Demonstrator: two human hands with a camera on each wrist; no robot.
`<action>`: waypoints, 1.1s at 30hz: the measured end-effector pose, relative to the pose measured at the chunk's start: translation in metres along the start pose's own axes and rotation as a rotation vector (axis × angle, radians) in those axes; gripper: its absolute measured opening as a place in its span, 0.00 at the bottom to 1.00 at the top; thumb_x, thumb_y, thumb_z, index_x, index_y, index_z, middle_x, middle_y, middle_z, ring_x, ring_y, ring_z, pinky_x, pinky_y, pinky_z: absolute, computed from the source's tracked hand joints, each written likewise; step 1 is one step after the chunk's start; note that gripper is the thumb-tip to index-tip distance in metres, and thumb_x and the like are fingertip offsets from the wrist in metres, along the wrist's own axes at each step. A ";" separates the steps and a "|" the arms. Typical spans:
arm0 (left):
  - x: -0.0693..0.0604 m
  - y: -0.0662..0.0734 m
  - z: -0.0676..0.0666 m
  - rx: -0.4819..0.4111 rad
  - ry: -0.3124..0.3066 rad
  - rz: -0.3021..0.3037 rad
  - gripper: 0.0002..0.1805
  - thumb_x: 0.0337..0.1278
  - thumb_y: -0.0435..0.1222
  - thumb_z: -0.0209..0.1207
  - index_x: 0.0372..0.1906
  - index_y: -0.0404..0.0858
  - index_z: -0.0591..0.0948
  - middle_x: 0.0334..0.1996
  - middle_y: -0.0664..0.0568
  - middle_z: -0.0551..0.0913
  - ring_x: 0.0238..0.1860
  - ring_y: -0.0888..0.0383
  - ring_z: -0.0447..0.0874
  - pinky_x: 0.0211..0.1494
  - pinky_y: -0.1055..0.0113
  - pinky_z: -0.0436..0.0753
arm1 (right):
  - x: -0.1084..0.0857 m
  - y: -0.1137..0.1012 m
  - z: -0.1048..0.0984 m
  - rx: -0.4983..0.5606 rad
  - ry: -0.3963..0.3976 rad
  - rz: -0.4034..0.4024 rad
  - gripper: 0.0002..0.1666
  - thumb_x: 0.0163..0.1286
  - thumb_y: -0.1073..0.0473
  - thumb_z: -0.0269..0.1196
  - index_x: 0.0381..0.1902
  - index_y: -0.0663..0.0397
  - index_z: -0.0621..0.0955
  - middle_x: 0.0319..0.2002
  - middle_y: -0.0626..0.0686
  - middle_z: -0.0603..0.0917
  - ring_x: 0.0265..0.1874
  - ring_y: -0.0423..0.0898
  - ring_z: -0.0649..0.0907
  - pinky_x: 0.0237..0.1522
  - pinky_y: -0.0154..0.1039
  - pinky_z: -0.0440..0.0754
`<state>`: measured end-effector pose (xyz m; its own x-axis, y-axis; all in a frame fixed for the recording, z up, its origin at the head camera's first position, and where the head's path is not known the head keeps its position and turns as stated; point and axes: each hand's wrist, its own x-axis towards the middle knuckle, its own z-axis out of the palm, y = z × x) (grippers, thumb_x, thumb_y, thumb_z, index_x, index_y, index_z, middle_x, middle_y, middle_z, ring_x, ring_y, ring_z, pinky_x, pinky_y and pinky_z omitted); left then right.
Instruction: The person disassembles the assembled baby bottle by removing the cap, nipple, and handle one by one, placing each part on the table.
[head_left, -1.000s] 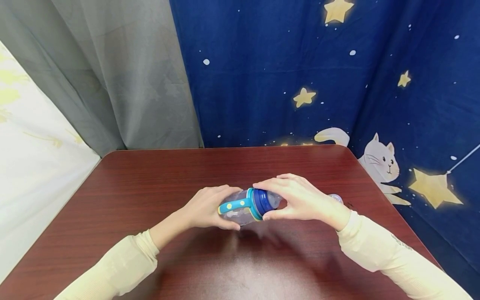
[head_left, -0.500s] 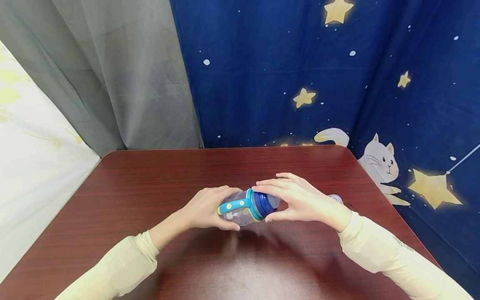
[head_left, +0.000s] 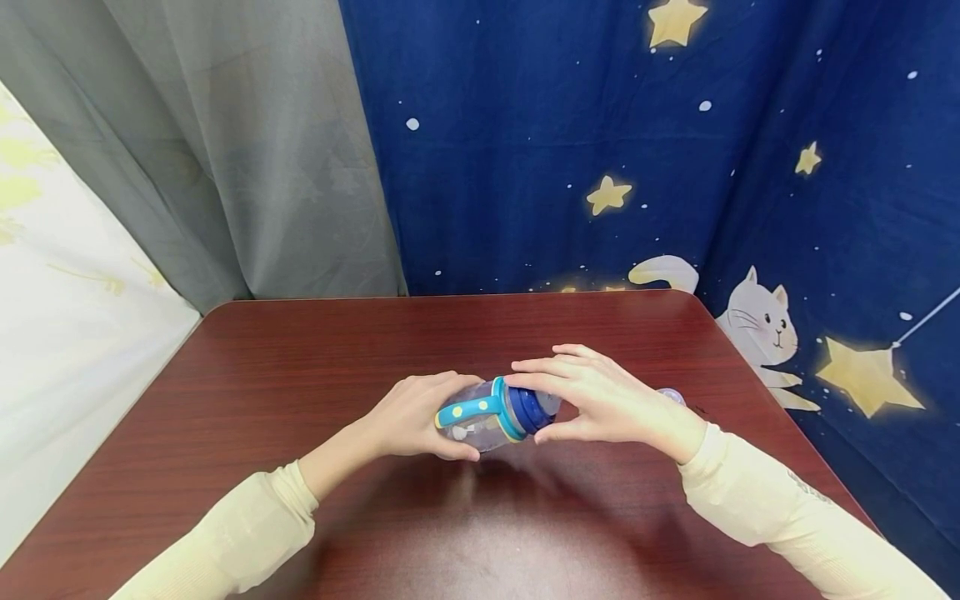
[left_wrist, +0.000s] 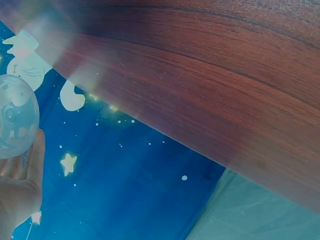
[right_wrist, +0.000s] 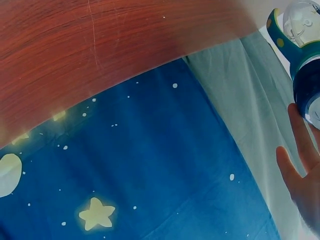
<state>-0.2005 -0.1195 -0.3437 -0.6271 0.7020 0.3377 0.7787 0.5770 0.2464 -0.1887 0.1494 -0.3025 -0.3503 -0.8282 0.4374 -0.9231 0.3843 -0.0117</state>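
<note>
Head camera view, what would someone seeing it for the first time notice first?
Probably the clear bottle with its teal handle and dark blue collar, just below the picture's middle, between the left hand and right hand. Behind the reddish-brown table, a deep blue curtain with yellow stars fills the upper right; its printed white cat shows past the table's right edge.

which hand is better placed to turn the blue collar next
Probably the right hand: its thumb and index finger lie on opposite sides of the dark blue collar. The left hand grips the clear bottle body, so it seems better suited to steadying.
</note>
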 end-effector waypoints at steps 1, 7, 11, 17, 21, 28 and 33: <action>0.000 0.000 0.000 -0.003 -0.001 -0.002 0.42 0.28 0.68 0.57 0.53 0.49 0.71 0.35 0.67 0.73 0.31 0.71 0.71 0.30 0.73 0.72 | 0.000 0.000 0.000 -0.002 0.000 -0.001 0.40 0.47 0.41 0.66 0.57 0.51 0.71 0.54 0.50 0.73 0.52 0.43 0.71 0.54 0.48 0.62; 0.000 -0.002 0.001 -0.004 0.007 -0.004 0.42 0.27 0.67 0.59 0.53 0.49 0.71 0.36 0.66 0.74 0.31 0.70 0.71 0.30 0.72 0.73 | -0.001 0.002 -0.001 -0.015 0.009 -0.008 0.40 0.47 0.41 0.67 0.57 0.52 0.71 0.54 0.51 0.73 0.52 0.43 0.72 0.53 0.49 0.62; -0.001 -0.002 0.001 -0.011 0.006 -0.006 0.42 0.27 0.66 0.60 0.53 0.48 0.71 0.36 0.66 0.74 0.32 0.70 0.71 0.30 0.72 0.73 | -0.002 0.003 -0.002 -0.009 0.014 -0.008 0.40 0.48 0.40 0.65 0.57 0.51 0.71 0.54 0.51 0.73 0.52 0.43 0.71 0.53 0.49 0.62; -0.001 -0.002 0.002 -0.010 0.008 -0.006 0.42 0.26 0.65 0.61 0.53 0.48 0.71 0.36 0.66 0.74 0.32 0.70 0.71 0.29 0.72 0.73 | -0.003 0.005 -0.004 -0.005 0.009 0.004 0.40 0.47 0.40 0.66 0.57 0.50 0.71 0.54 0.51 0.73 0.53 0.42 0.70 0.54 0.48 0.61; -0.001 -0.002 0.004 -0.010 0.014 -0.008 0.42 0.25 0.63 0.63 0.53 0.48 0.71 0.36 0.66 0.74 0.31 0.70 0.71 0.29 0.72 0.72 | -0.003 0.005 -0.006 -0.002 0.000 0.015 0.40 0.48 0.40 0.66 0.57 0.48 0.71 0.55 0.50 0.72 0.55 0.41 0.69 0.55 0.48 0.60; -0.003 -0.002 0.006 -0.004 0.023 -0.005 0.42 0.26 0.64 0.62 0.53 0.48 0.71 0.36 0.65 0.74 0.31 0.69 0.71 0.29 0.71 0.72 | -0.002 0.005 -0.010 -0.008 0.014 0.007 0.40 0.48 0.40 0.65 0.58 0.49 0.70 0.56 0.49 0.71 0.55 0.41 0.68 0.55 0.47 0.59; -0.004 -0.004 0.007 0.009 0.029 -0.005 0.42 0.25 0.64 0.63 0.53 0.48 0.71 0.36 0.65 0.74 0.31 0.69 0.71 0.29 0.71 0.72 | -0.002 0.007 -0.014 -0.024 0.040 0.003 0.39 0.49 0.39 0.65 0.57 0.49 0.71 0.56 0.49 0.71 0.55 0.41 0.68 0.55 0.47 0.60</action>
<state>-0.2010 -0.1215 -0.3526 -0.6301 0.6865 0.3628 0.7750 0.5846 0.2399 -0.1921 0.1591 -0.2905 -0.3456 -0.8106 0.4728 -0.9180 0.3965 0.0088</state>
